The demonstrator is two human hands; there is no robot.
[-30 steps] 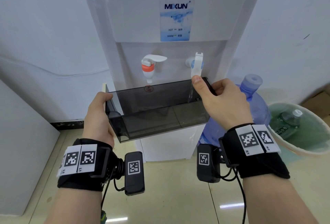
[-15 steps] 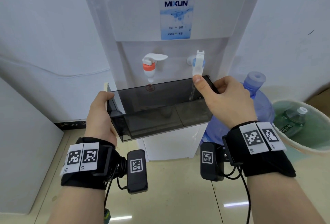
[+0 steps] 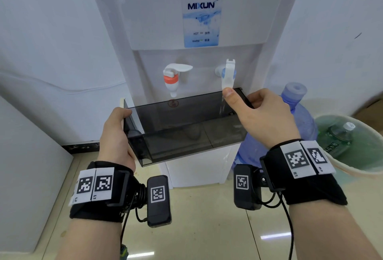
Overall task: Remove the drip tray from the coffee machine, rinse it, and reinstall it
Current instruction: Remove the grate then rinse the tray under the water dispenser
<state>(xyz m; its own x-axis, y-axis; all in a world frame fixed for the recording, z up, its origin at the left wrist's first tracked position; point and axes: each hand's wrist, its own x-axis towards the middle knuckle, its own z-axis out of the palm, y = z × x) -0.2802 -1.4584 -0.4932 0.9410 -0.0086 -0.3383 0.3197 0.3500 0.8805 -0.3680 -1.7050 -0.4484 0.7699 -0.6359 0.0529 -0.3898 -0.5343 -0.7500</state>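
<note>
I hold a smoky transparent drip tray (image 3: 186, 129) level under the taps of a white MIXUN water dispenser (image 3: 192, 21). My left hand (image 3: 117, 135) grips the tray's left end. My right hand (image 3: 263, 114) holds the right end, and its thumb presses up on the blue tap lever (image 3: 227, 75). A thin stream of water (image 3: 222, 106) falls from that tap into the tray. The red tap (image 3: 173, 77) on the left stands untouched.
A large blue water bottle (image 3: 298, 118) stands right of the dispenser. Further right is a basin (image 3: 356, 168) of greenish water with a small bottle (image 3: 339, 135) in it. A grey cabinet side (image 3: 24, 172) rises at the left. Tiled floor lies below.
Both hands and the tray have kept their pose under the blue tap while water keeps running; only the view shifted slightly.
</note>
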